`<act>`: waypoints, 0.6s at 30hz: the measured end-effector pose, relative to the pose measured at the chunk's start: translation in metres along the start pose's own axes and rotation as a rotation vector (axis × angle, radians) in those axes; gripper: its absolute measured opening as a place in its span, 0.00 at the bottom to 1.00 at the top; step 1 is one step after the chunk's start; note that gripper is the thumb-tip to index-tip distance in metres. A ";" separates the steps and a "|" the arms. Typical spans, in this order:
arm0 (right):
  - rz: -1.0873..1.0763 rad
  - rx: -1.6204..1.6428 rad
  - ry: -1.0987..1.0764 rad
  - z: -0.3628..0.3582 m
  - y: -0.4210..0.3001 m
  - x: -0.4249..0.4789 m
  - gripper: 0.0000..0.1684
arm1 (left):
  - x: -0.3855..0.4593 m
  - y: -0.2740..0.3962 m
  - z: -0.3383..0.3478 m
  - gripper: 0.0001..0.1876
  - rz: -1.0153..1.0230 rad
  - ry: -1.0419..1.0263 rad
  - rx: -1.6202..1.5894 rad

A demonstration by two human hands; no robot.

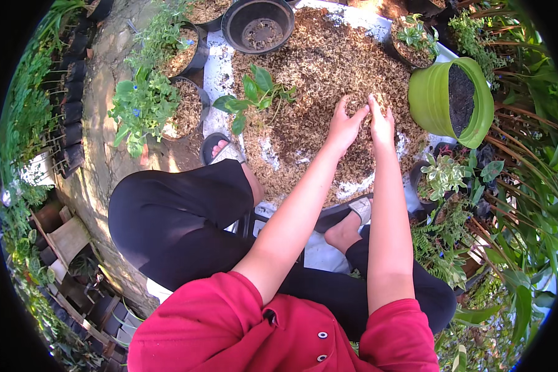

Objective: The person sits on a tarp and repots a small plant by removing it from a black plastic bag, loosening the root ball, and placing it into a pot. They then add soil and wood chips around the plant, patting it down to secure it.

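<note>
My left hand and my right hand are close together over a heap of pale brown husks mixed with darker soil. Their palms turn towards each other, and the fingertips reach the husks. Whether any of the mix lies between them is hidden. To the left of my hands, a leafy green plant lies on the heap without a pot. A lime-green pot with dark soil inside leans at the right. Beyond the heap, a black pot holds only some husks at its bottom.
A white sheet lies beneath the heap. Potted blue-flowered plants line its left side. At the right are a potted plant, a variegated plant and dense long leaves. My sandalled feet rest at the heap's near edge.
</note>
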State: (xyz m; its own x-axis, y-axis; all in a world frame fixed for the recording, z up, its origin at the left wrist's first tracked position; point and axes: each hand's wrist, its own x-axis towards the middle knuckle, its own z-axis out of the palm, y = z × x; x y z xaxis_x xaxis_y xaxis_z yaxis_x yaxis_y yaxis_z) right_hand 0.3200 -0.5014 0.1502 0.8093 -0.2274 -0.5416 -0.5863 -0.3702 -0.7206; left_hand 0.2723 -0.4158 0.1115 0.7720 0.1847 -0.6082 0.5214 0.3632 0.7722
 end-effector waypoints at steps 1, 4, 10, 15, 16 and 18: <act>0.005 0.047 -0.048 -0.007 0.003 -0.006 0.59 | -0.002 0.003 -0.001 0.46 0.004 -0.082 -0.031; 0.149 0.021 -0.157 -0.017 0.022 -0.009 0.65 | -0.031 0.026 -0.010 0.46 -0.234 -0.113 0.106; 0.061 -0.077 -0.183 -0.005 -0.056 -0.027 0.55 | -0.040 0.103 -0.042 0.50 -0.168 -0.133 -0.023; -0.200 0.126 -0.476 0.030 -0.142 -0.004 0.53 | -0.017 0.214 -0.072 0.48 -0.120 -0.025 0.296; -0.219 0.101 -0.406 0.045 -0.160 -0.006 0.49 | 0.002 0.226 -0.087 0.44 -0.060 -0.084 0.327; -0.192 0.041 -0.314 0.085 -0.196 -0.011 0.40 | 0.041 0.254 -0.126 0.34 -0.008 -0.102 0.350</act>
State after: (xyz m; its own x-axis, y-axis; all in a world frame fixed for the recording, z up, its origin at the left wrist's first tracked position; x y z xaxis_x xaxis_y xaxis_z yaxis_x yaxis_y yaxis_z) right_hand 0.4227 -0.3496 0.2600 0.8578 0.1329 -0.4965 -0.4306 -0.3414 -0.8355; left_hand 0.3908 -0.2007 0.2593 0.7905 0.0847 -0.6065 0.6067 0.0263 0.7945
